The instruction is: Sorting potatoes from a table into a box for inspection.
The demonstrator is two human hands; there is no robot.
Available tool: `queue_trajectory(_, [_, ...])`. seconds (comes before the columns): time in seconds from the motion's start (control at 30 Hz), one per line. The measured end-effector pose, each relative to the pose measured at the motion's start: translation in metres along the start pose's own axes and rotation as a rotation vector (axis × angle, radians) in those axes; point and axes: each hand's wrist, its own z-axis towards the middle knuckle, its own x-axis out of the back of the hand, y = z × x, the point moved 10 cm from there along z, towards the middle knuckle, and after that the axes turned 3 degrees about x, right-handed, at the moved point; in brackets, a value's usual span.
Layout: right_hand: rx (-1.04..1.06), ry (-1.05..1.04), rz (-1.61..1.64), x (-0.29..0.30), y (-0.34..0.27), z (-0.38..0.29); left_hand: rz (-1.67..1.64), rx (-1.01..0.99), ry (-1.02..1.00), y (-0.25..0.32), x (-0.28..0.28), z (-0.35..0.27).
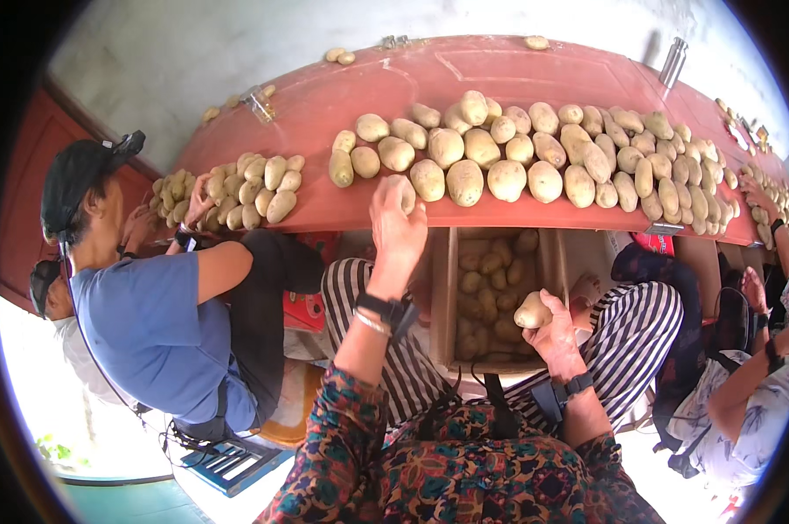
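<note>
My left hand (397, 226) is raised at the front edge of the red table (316, 196), its fingers around a potato (405, 193) that they partly hide. Beside it, several rows of potatoes (465, 183) lie on the tabletop and stretch off to the right. My right hand (557, 334) grips another pale potato (532, 311) above the right side of an open cardboard box (441, 308). Between my knees, this box holds several more potatoes (492, 262) in shadow.
On my left sits a person in a blue shirt (139, 314), with a hand on a separate potato pile (250, 190). Other people's arms (735, 393) show at the right. A glass (260, 105) lies at the table's back left; a metal flask (674, 62) stands at the back right.
</note>
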Motion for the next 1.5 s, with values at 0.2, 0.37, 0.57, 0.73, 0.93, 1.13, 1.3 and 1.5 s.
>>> queue_trajectory(0.2, [0.032,-0.024,-0.045,0.000,0.001,-0.001,0.150,0.093,-0.055,-0.028,-0.032,0.019])
queue_trajectory(0.37, [0.009,-0.027,-0.086,-0.001,0.004,0.001,0.228,0.065,-0.062,-0.041,-0.040,0.026])
queue_trajectory(0.57, [0.048,-0.021,-0.161,-0.002,0.002,0.002,-0.181,0.011,0.003,-0.021,-0.010,0.020])
queue_trajectory(0.73, [0.060,-0.047,-0.205,-0.001,0.005,0.006,-1.232,0.710,-0.101,-0.035,-0.036,-0.033])
queue_trajectory(0.93, [0.082,0.001,-0.304,0.005,0.003,0.010,-1.393,0.810,-0.371,-0.020,-0.067,-0.073])
queue_trajectory(1.13, [0.099,0.024,-0.425,0.007,0.002,0.006,-1.369,0.908,-0.545,-0.031,-0.101,-0.104])
queue_trajectory(1.3, [0.138,0.109,-0.494,0.011,-0.002,0.001,-1.183,0.871,-0.550,-0.028,-0.121,-0.117])
queue_trajectory(1.5, [0.232,-0.197,-0.505,-0.043,-0.016,-0.023,-1.023,0.813,-0.458,-0.032,-0.130,-0.123])
